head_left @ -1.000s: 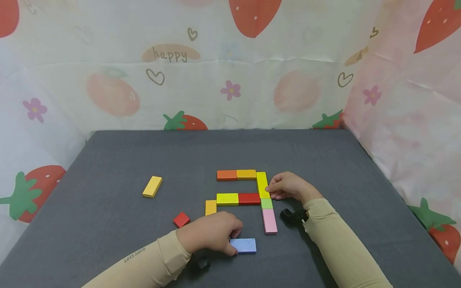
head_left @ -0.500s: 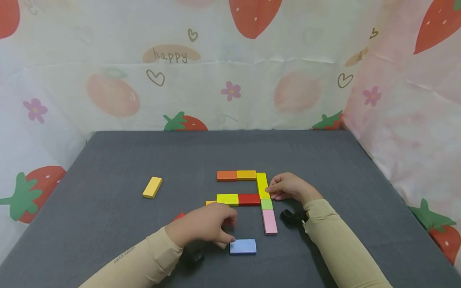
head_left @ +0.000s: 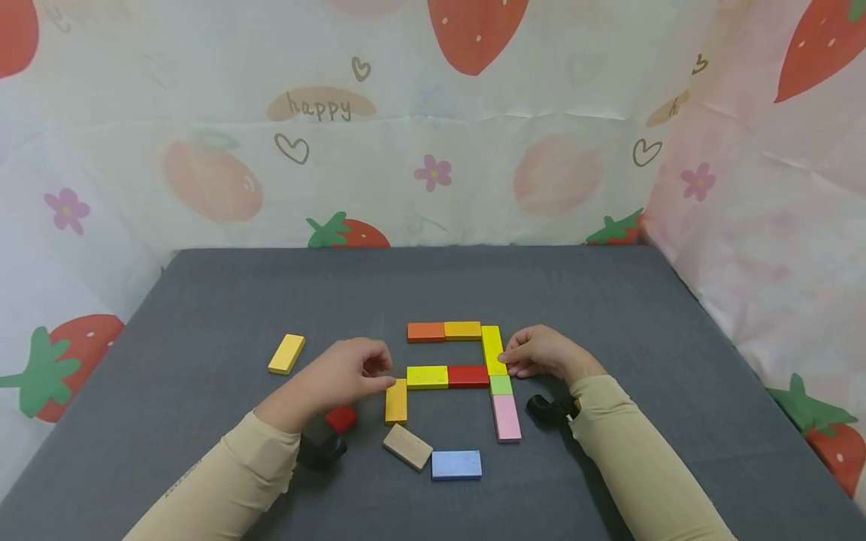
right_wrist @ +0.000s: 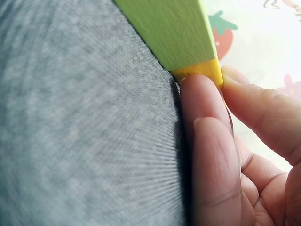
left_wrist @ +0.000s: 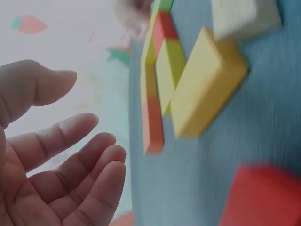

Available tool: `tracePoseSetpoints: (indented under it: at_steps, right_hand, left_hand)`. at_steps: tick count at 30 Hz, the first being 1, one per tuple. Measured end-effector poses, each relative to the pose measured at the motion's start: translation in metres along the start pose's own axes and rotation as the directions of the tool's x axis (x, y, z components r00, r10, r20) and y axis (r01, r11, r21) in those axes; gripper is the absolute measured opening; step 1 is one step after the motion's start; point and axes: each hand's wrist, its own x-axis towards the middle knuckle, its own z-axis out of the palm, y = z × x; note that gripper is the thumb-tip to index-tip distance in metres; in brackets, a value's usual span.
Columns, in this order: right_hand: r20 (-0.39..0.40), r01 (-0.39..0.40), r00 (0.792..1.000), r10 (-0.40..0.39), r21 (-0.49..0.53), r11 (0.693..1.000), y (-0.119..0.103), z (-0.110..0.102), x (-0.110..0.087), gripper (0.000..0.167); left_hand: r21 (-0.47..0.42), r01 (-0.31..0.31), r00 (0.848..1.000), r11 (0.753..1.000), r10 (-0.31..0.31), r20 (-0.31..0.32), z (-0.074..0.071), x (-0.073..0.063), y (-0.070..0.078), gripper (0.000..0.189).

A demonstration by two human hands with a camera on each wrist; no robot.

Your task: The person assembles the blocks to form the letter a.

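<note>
My left hand [head_left: 338, 373] is raised near the left end of the block layout, its fingers loosely bent and holding nothing. Its thumb tip overlaps the top of an orange-yellow block [head_left: 396, 402] in the head view; the left wrist view shows the hand [left_wrist: 61, 155] apart from that block [left_wrist: 207, 84]. At the right, my right hand [head_left: 548, 352] touches the long yellow block [head_left: 494, 349], fingertips along its side and thumb at its upper edge. A green block [right_wrist: 174, 35] adjoins the yellow one. Below the left hand lie a plain wooden block [head_left: 408, 447] and a blue block [head_left: 456, 465].
Red [head_left: 468, 376], yellow-green [head_left: 427, 377], orange [head_left: 425, 332] and pink [head_left: 507, 418] blocks lie end to end with others on the grey table [head_left: 203, 300]. A loose yellow block [head_left: 286, 354] sits at left. A red block [head_left: 341, 418] is partly hidden by the left wrist.
My left hand has left the blue block's end and moved up and left, uncovering the wooden block and the orange-yellow block. The right hand has stayed at the yellow block.
</note>
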Motion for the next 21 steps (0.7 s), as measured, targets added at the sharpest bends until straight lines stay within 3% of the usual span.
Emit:
tracePoseSetpoints:
  at_steps: [5, 8, 13, 21]
  right_hand:
    - [-0.005, -0.003, 1.000, 0.003, 0.001, 1.000, 0.000, 0.000, 0.001, 0.021]
    - [-0.004, -0.008, 1.000, 0.008, 0.002, 1.000, 0.001, 0.001, 0.001, 0.021]
    - [-0.004, -0.014, 1.000, 0.014, 0.001, 1.000, 0.000, 0.001, 0.001, 0.022]
    - [-0.014, -0.007, 1.000, 0.007, -0.003, 1.000, 0.000, 0.001, 0.000, 0.021]
  left_hand:
    - [-0.033, 0.077, 0.994, 0.997, -0.079, -0.080, -0.014, -0.007, -0.026, 0.010]
    - [-0.051, 0.122, 0.987, 0.991, -0.126, -0.096, -0.018, -0.013, -0.040, 0.011]
    - [-0.093, 0.176, 0.982, 0.980, -0.182, -0.050, -0.018, -0.023, -0.056, 0.015]
    - [-0.141, 0.193, 0.981, 0.971, -0.194, 0.012, -0.008, -0.035, -0.060, 0.022]
